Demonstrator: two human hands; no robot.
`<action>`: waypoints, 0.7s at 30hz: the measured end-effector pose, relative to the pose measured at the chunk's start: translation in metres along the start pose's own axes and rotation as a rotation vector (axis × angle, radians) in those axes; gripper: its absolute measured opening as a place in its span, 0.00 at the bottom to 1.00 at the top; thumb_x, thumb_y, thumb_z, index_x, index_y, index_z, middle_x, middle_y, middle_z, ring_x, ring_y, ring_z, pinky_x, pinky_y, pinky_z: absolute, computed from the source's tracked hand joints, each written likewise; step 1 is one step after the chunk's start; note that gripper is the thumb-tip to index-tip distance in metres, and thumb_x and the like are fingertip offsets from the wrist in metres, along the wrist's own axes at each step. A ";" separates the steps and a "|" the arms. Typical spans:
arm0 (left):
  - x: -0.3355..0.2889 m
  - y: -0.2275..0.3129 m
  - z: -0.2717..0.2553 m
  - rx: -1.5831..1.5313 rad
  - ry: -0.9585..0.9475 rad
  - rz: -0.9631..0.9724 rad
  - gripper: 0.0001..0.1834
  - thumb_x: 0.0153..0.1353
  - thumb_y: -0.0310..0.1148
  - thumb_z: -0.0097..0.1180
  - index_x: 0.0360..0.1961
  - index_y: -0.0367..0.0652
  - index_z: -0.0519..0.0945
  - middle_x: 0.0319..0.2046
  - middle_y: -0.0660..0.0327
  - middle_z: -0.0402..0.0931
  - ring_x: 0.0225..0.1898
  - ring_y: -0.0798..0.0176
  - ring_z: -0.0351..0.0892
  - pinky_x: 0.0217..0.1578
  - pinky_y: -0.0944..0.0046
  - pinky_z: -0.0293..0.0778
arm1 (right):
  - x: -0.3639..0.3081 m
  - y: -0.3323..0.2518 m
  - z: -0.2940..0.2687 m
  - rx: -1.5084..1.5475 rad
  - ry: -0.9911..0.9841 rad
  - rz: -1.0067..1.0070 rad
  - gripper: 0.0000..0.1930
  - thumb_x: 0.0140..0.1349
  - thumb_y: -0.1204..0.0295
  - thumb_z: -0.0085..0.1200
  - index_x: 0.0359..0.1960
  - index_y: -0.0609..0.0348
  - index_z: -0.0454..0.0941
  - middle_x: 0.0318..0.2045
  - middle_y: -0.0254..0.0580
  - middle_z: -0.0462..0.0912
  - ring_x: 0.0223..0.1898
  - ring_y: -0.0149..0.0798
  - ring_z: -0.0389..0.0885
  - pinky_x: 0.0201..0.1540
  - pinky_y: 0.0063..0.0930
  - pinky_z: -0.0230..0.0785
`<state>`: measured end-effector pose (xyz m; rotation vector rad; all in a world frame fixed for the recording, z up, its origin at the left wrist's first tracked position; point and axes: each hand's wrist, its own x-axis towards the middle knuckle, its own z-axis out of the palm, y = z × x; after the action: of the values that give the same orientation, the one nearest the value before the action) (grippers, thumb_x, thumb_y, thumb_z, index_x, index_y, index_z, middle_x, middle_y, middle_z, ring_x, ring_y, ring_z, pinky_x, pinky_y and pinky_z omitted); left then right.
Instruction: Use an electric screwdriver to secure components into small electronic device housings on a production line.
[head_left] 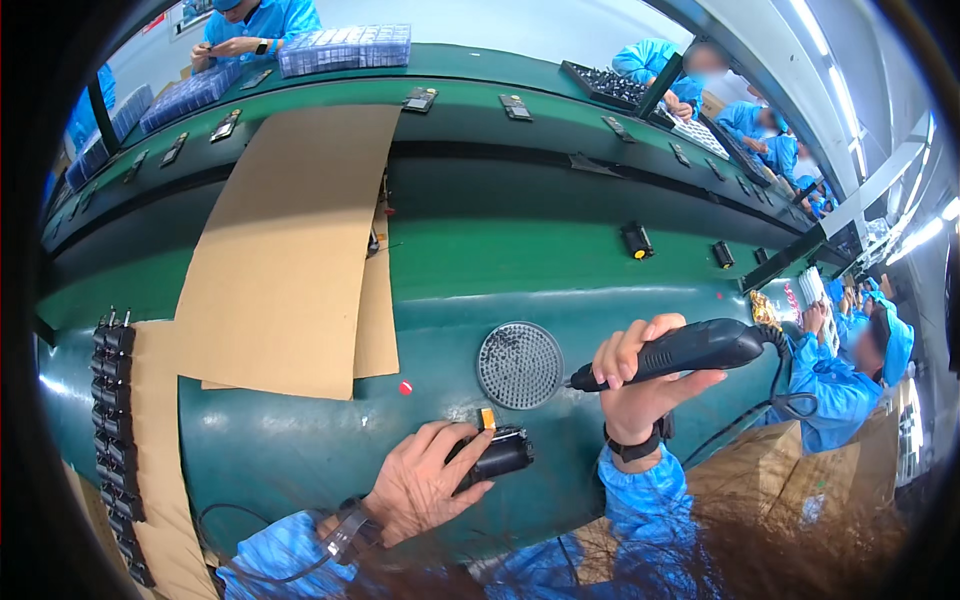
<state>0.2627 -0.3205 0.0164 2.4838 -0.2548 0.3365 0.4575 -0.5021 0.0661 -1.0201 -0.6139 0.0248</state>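
My right hand [636,395] is wrapped around a black electric screwdriver [705,346], held nearly level. The tip points left, at the right rim of a round grey dish [527,383] with a grid of small holes and dark bits gathered in its upper left part. Whether it touches the dish I cannot tell. Near the table's front edge, my left hand [425,482] grips a black cylindrical device [509,455] lying on the table. A short orange strip [488,418] sticks up from the device beside my fingertips.
Large cardboard sheets [290,230] cover the table's left middle. Several black devices [115,420] stand in a row at far left. A small red disc [405,388] lies near the dish. Behind, a conveyor [460,112] carries circuit boards. The screwdriver's cord [775,385] trails right, towards a co-worker [845,385].
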 end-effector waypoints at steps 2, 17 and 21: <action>0.001 0.003 -0.002 -0.001 -0.021 -0.027 0.35 0.53 0.44 0.74 0.60 0.42 0.78 0.53 0.58 0.76 0.54 0.52 0.77 0.52 0.54 0.80 | 0.000 0.010 -0.012 0.083 0.075 0.004 0.45 0.58 0.17 0.30 0.41 0.52 0.67 0.16 0.31 0.67 0.13 0.29 0.64 0.18 0.25 0.61; -0.002 -0.002 -0.001 0.002 -0.092 -0.057 0.38 0.55 0.47 0.74 0.63 0.41 0.75 0.55 0.57 0.74 0.57 0.53 0.75 0.57 0.54 0.77 | -0.003 0.030 -0.018 -0.096 0.041 0.044 0.45 0.59 0.18 0.29 0.41 0.52 0.67 0.16 0.31 0.66 0.13 0.28 0.63 0.18 0.26 0.61; -0.003 -0.003 0.000 0.011 -0.086 -0.056 0.37 0.54 0.46 0.74 0.62 0.41 0.75 0.54 0.57 0.74 0.57 0.53 0.75 0.56 0.54 0.77 | -0.003 0.032 -0.019 -0.096 0.033 0.055 0.45 0.58 0.18 0.29 0.40 0.52 0.67 0.16 0.31 0.66 0.14 0.28 0.64 0.19 0.26 0.61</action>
<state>0.2605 -0.3178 0.0140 2.5144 -0.2191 0.2083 0.4727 -0.5009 0.0322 -1.1285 -0.5606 0.0268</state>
